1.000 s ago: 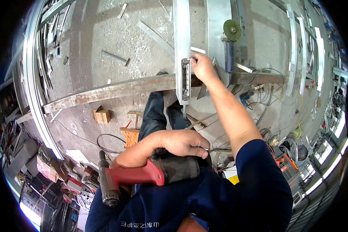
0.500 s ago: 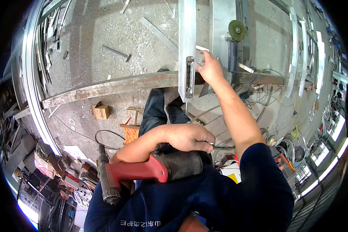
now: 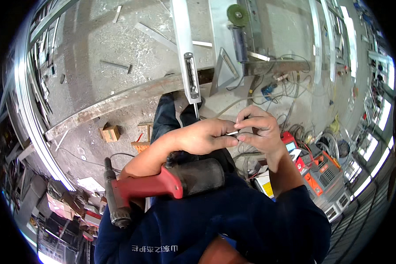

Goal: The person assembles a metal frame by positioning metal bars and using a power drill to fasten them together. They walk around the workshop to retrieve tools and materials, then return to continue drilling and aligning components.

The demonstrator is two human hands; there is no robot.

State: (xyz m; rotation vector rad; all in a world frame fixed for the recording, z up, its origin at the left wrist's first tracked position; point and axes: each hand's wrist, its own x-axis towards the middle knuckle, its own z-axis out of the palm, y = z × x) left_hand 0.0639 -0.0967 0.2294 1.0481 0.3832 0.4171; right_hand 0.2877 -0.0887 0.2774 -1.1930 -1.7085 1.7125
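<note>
My left hand point(image 3: 207, 136) is closed, its thumb and forefinger around a small silvery pin point(image 3: 232, 133). From the right, the thumb and fingertips of my right hand point(image 3: 262, 132) pinch at the pin's other end. Below my left forearm lies a red-handled rivet gun point(image 3: 149, 187) with a dark cylinder, close against my body. Ahead of my hands a square metal tube point(image 3: 182, 33) points toward me. A slotted lock-like fitting point(image 3: 190, 72) sits in its near end, and a thin rod point(image 3: 196, 111) sticks out there.
A steel beam point(image 3: 119, 102) crosses under the tube. Right of the tube lies an angle grinder point(image 3: 238, 44) with a green disc. A hammer point(image 3: 116, 66) and a small cardboard box point(image 3: 110, 133) are on the floor. An orange-and-grey machine point(image 3: 323, 176) stands at right among cables.
My right hand has come back from the tube's fitting to meet my left hand at the pin. My left hand has risen slightly, and the view has shifted right.
</note>
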